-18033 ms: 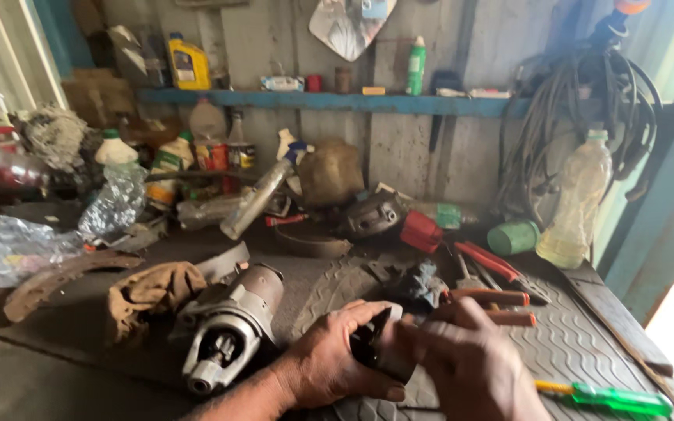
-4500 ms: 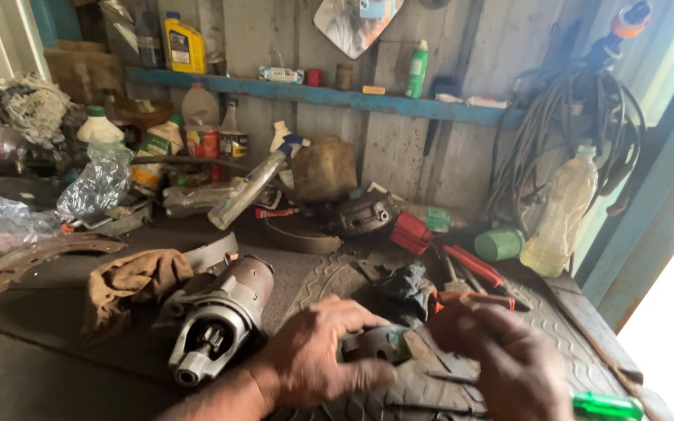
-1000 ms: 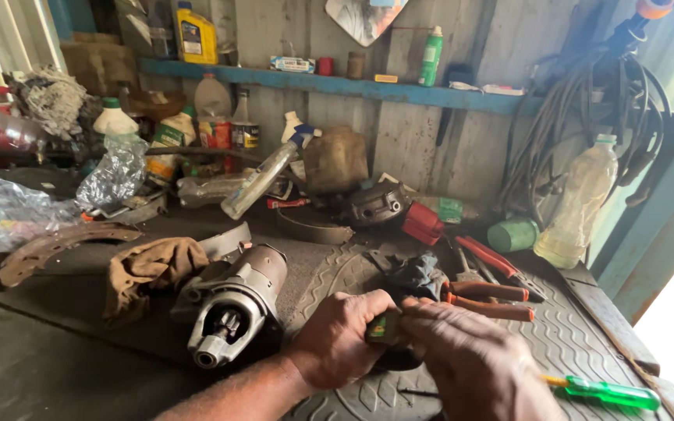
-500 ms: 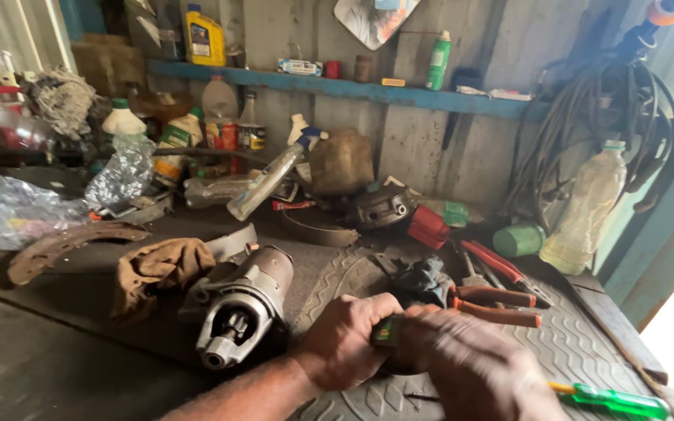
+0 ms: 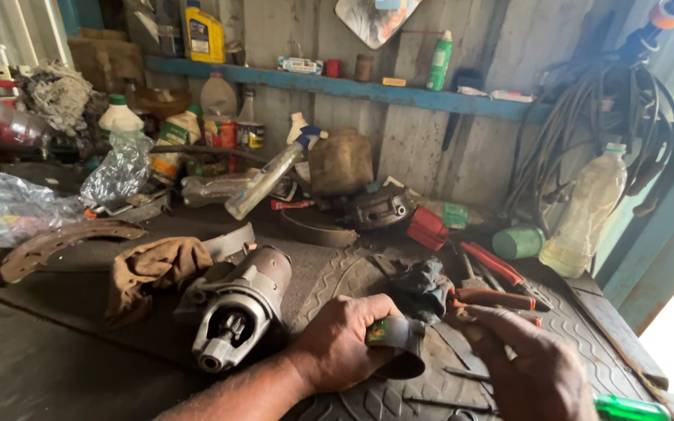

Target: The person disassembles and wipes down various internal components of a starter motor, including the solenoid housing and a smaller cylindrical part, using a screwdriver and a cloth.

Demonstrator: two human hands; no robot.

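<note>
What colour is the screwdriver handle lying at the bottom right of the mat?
Translucent green; the screwdriver handle shows in the head view.

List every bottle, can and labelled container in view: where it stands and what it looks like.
Yellow jug: shelf, left; blue label.
Green bottle: shelf, middle; slim, white cap.
Small flat box: shelf; white.
Clear plastic bottle: bench, right; yellowish liquid.
Spray bottle: lying tilted; blue trigger.

Our left hand (image 5: 345, 341) sits knuckles up, forearm angled in from bottom left, fingers (image 5: 380, 312) curled in a grip. Right hand (image 5: 528, 366) just beside it, fingers loosely extended.
</note>
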